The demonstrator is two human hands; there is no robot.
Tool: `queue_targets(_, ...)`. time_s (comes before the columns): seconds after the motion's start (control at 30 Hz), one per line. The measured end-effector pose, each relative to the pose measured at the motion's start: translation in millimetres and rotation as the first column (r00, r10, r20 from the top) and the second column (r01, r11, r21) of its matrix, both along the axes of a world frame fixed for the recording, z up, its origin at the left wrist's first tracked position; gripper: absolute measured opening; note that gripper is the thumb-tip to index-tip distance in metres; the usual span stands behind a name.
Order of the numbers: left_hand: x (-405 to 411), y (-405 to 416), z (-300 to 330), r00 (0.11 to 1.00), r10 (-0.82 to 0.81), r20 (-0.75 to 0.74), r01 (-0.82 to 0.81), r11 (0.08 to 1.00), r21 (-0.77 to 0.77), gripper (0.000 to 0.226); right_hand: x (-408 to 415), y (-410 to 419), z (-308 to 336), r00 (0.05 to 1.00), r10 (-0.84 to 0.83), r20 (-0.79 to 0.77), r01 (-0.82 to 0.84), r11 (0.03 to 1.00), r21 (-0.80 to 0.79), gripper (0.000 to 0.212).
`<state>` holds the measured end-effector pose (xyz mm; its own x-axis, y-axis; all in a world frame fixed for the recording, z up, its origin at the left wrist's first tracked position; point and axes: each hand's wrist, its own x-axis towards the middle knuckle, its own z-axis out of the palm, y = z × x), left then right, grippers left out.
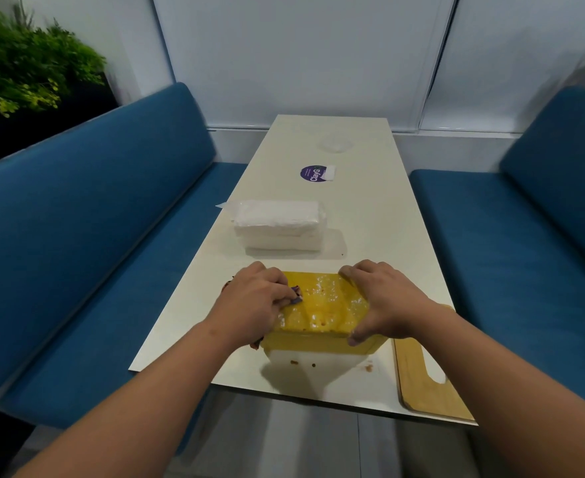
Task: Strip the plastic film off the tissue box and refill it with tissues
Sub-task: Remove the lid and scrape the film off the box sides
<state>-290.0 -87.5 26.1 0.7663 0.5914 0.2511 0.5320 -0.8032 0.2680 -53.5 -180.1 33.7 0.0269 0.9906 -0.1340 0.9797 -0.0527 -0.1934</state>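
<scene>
While gripped at both ends — tissue box between left hand and right hand.

Both bare forearms reach forward from the lower corners and converge toward the middle, palms turned down. The left hand is curled, its knuckles raised and its fingers bent inward with the fingertips pinched together at its right side. The right hand is spread wider, its fingers hooked downward at the far end and its thumb stretched back toward the body, pressing down at the near end.
</scene>
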Motion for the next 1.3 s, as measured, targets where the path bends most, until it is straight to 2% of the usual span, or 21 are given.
queue_targets(0.17,-18.1,9.4,1.9,0.995,0.095,0.029,-0.094,0.995,-0.035,0.023,-0.5,-0.6,1.5,1.0,0.006,0.006,-0.006,1.0,0.002,0.119)
queue_targets(0.33,-5.6,-5.4,0.2,0.999,0.038,0.037,-0.037,0.999,-0.031,0.021,-1.0,-1.7,1.5,1.0,0.01,0.014,-0.01,1.0,0.006,0.12)
queue_targets(0.5,-13.8,-9.0,0.0,0.997,0.067,0.025,-0.065,0.996,-0.057,0.023,1.2,2.1,2.0,1.0,-0.002,0.0,0.002,1.0,-0.013,0.121)
queue_targets(0.67,-31.4,-28.1,-5.6,0.999,-0.012,0.034,0.015,0.997,-0.074,0.019,1.7,4.6,0.8,1.0,-0.008,-0.009,0.008,0.999,-0.033,0.123)
queue_targets(0.73,-26.5,-23.7,-3.8,0.999,0.017,0.043,-0.015,0.998,-0.053,0.02,2.4,5.1,1.2,1.0,-0.014,-0.009,0.013,0.999,-0.034,0.123)
queue_targets(0.87,-14.7,-18.3,-1.9,0.991,0.098,0.089,-0.096,0.995,-0.021,0.021,2.1,3.7,0.3,1.0,-0.012,-0.009,0.012,0.999,-0.033,0.123)
queue_targets(1.03,-33.9,-29.8,-9.2,0.988,0.039,0.149,-0.039,0.999,0.002,0.014,2.3,5.5,1.0,1.0,-0.009,-0.01,0.008,0.999,-0.032,0.123)
queue_targets(1.17,-47.7,-34.9,-19.9,0.954,0.103,0.283,-0.124,0.99,0.06,0.013,3.2,5.8,0.0,1.0,-0.007,-0.013,0.007,0.999,-0.034,0.123)
queue_targets(1.3,-27.9,-56.3,-37.2,0.938,0.001,0.346,-0.046,0.992,0.122,0.014,3.8,8.2,-1.3,1.0,0.0,-0.004,0.0,0.999,-0.045,0.123)
